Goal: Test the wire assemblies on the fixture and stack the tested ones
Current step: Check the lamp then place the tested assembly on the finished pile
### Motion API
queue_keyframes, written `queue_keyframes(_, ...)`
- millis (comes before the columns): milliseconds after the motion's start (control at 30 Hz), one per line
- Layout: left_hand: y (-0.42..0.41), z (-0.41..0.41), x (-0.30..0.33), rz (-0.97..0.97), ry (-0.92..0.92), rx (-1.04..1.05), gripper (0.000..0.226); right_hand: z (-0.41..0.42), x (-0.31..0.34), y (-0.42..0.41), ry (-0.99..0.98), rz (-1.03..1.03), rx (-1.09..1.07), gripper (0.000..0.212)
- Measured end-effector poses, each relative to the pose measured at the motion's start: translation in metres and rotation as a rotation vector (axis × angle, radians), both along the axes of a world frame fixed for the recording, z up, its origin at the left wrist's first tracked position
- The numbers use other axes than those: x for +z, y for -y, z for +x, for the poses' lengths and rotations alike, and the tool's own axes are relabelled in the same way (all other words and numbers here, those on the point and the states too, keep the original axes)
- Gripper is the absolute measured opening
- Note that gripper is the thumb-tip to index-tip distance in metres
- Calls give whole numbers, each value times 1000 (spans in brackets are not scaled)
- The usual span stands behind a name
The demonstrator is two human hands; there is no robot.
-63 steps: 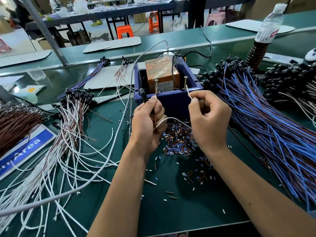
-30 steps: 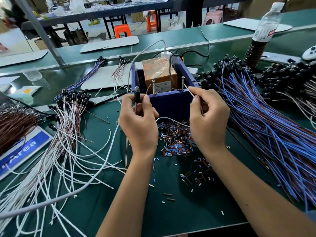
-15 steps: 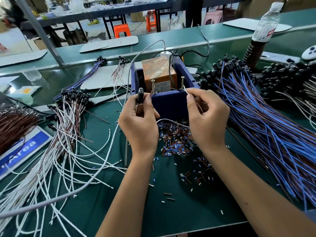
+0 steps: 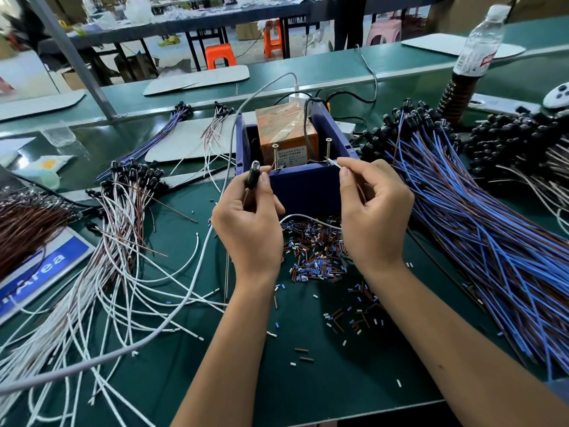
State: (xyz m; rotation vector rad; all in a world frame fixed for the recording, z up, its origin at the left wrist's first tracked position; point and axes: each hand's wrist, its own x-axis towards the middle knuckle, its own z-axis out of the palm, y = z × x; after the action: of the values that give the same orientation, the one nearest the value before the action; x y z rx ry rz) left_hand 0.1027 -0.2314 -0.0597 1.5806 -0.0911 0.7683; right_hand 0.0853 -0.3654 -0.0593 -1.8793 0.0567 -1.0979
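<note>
A blue box fixture (image 4: 303, 186) stands mid-table with an orange transformer (image 4: 284, 131) inside and two brass screws, one on the left (image 4: 275, 155) and one on the right (image 4: 328, 149), on its front rim. My left hand (image 4: 249, 223) grips the black lamp end (image 4: 254, 175) of a white wire assembly (image 4: 308, 217), close to the left screw. My right hand (image 4: 372, 217) pinches the wire's bare tip (image 4: 334, 162) at the foot of the right screw. The wire loops between both hands.
White and brown assemblies (image 4: 101, 257) lie piled at the left, blue ones (image 4: 477, 229) at the right. Cut insulation bits (image 4: 314, 251) litter the green mat. A grey cable (image 4: 215, 217) crosses the left side. A water bottle (image 4: 475, 44) stands far right.
My left hand has raised the black lamp end and brought it nearer the left screw. My right hand has stayed at the right screw with the wire tip.
</note>
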Motion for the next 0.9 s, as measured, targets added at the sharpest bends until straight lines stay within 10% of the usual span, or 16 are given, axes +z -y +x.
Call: queue_keyframes(900,-3,-10,-1,-112,-64,-39,21,2,-6,4,-30,170,92,19)
